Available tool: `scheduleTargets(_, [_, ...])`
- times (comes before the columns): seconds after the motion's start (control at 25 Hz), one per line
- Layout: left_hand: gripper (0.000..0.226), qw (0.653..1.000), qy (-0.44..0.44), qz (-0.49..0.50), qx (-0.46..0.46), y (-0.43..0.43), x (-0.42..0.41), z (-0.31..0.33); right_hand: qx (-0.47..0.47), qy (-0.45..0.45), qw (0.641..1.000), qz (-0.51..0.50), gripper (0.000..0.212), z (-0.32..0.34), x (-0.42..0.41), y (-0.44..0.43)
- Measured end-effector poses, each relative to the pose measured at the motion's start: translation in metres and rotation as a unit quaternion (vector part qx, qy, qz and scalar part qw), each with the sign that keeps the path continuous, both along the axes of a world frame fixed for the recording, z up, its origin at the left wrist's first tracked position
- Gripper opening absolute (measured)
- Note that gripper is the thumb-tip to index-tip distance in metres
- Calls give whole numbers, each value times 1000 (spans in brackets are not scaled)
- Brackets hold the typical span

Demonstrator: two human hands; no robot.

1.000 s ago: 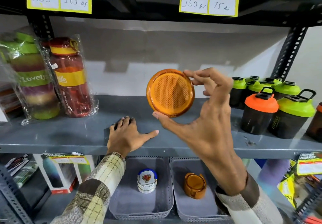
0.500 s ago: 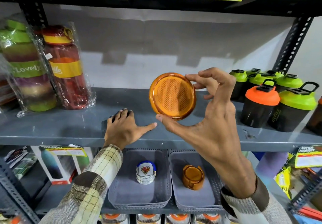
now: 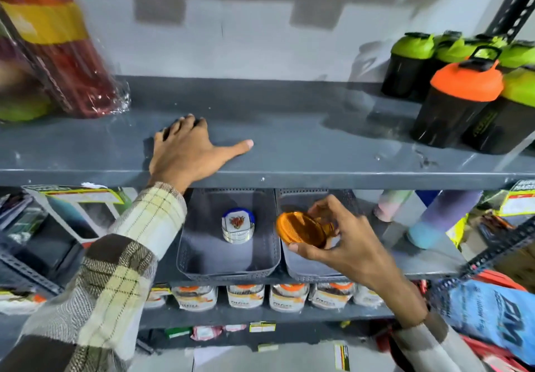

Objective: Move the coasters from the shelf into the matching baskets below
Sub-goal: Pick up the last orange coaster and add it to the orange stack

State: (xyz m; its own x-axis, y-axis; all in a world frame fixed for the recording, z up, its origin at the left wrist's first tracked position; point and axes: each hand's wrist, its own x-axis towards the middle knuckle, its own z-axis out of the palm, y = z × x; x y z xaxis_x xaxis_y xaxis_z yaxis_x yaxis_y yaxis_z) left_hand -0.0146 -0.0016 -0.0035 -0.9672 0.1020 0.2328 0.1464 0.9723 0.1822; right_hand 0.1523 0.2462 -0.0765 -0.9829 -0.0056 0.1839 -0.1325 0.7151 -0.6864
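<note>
My right hand [image 3: 344, 235] grips a round orange coaster [image 3: 299, 230] between thumb and fingers, tilted, over the right grey basket [image 3: 309, 271] on the lower shelf. The orange stack seen in that basket is mostly hidden behind the hand and coaster. The left grey basket [image 3: 231, 267] holds a stack of white coasters [image 3: 238, 225] with a flower print and blue rim. My left hand [image 3: 191, 148] rests palm down on the grey shelf [image 3: 304, 143] above, fingers spread, covering something dark I cannot make out.
Wrapped red and green bottles [image 3: 58, 53] stand at the shelf's left. Black shakers [image 3: 460, 93] with green and orange lids crowd the right. Pastel bottles [image 3: 440, 218] lie right of the baskets, boxes [image 3: 75, 212] to their left, and packets [image 3: 246, 296] line the shelf below.
My right hand carried the orange coaster down from in front of the upper shelf to the right basket. The view dipped lower. My left hand stayed flat on the shelf.
</note>
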Motion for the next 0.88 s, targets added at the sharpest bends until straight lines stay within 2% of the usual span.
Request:
scheduleTargets(0.2, [129, 1000, 0, 1, 6, 0, -2, 0, 35, -93, 989, -111, 56, -104, -59, 36])
scheduleTargets(0.36, [126, 1000, -1, 3, 6, 1, -3, -1, 94, -128, 977, -144, 55, -154, -91, 55])
scheduleTargets(0.6, [127, 1000, 0, 2, 9, 1, -4, -2, 189, -159, 958, -145, 60, -186, -117, 67])
scheduleTargets(0.88, [128, 1000, -2, 5, 10, 2, -4, -2, 216, -126, 955, -158, 62, -196, -120, 68])
